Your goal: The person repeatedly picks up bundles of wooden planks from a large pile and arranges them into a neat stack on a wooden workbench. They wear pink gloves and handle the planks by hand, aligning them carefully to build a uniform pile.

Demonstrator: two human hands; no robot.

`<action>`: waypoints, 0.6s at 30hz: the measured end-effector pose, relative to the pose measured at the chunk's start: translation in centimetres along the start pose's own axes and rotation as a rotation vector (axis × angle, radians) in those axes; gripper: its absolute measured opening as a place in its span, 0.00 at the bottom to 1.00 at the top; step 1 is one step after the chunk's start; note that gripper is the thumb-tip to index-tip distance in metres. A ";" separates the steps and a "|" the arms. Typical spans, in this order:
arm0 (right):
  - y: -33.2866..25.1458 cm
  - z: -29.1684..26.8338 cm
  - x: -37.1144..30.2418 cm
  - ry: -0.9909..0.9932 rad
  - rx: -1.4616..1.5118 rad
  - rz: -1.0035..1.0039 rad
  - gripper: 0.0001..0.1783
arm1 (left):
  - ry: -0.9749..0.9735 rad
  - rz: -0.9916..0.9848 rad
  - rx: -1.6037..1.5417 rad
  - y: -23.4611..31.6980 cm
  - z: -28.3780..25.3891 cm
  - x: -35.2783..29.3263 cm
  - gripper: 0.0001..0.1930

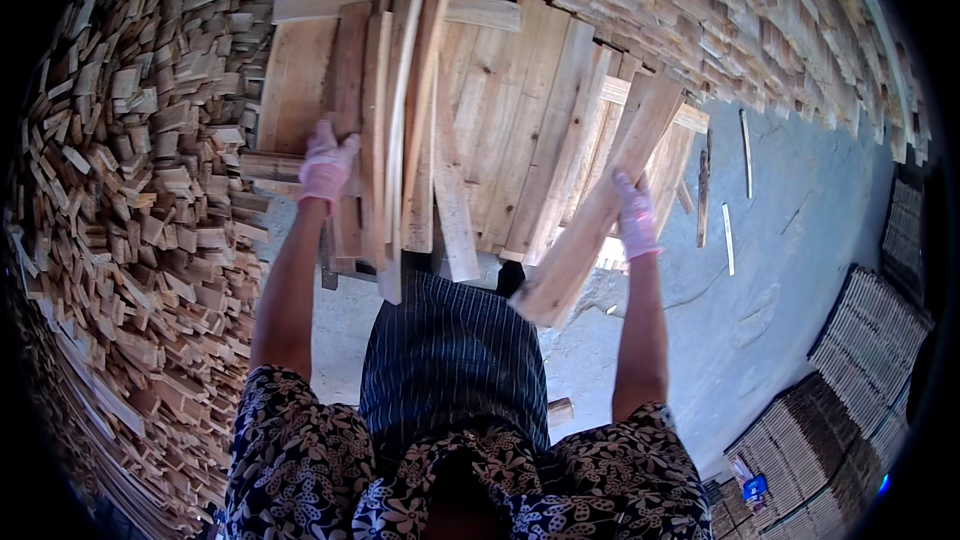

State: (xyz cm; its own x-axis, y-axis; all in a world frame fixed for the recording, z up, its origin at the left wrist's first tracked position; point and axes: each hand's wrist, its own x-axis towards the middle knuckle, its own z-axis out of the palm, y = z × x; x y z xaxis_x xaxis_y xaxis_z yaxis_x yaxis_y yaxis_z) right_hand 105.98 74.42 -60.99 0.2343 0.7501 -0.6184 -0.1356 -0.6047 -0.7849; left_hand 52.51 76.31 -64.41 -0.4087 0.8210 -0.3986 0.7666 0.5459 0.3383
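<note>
My left hand [328,162], in a pinkish-white glove, rests at the left edge of a dark brown board [349,65], its thumb and fingers apart. Beside it, several long narrow wooden strips [401,110] lie lengthwise across the stack. My right hand [636,215], gloved the same way, grips the right edge of a wide pale wooden board [598,215]. That board is tilted, its near end hanging past the stack's front edge. Between my hands lies a row of planks [510,130] side by side. The right hand's fingertips are partly hidden by the board.
A tall heap of short wood pieces [150,200] rises at the left. Stacked boards [690,10] fill the far side. Loose strips [746,152] lie on the grey floor [790,230] at right, and slatted stacks [870,330] stand at the lower right.
</note>
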 end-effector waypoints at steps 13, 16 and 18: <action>3.2 -5.8 6.0 0.308 -1.209 -0.042 0.50 | -0.026 -0.036 -0.645 15.4 -0.4 -21.4 0.36; 2.4 -6.2 6.0 0.267 -1.167 -0.009 0.48 | -0.046 0.281 -0.676 23.7 8.5 -25.4 0.43; 1.9 -6.2 6.1 0.230 -1.197 0.013 0.47 | 0.072 0.288 -0.535 26.8 17.4 -25.6 0.43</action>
State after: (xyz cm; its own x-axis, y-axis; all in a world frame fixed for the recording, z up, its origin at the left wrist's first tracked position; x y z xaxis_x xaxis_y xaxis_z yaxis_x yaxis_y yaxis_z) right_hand 113.10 76.18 -66.04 0.4214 0.7507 -0.5088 0.8053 -0.5678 -0.1709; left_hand 92.12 67.02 -59.99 -0.2686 0.9471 -0.1755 0.5040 0.2935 0.8123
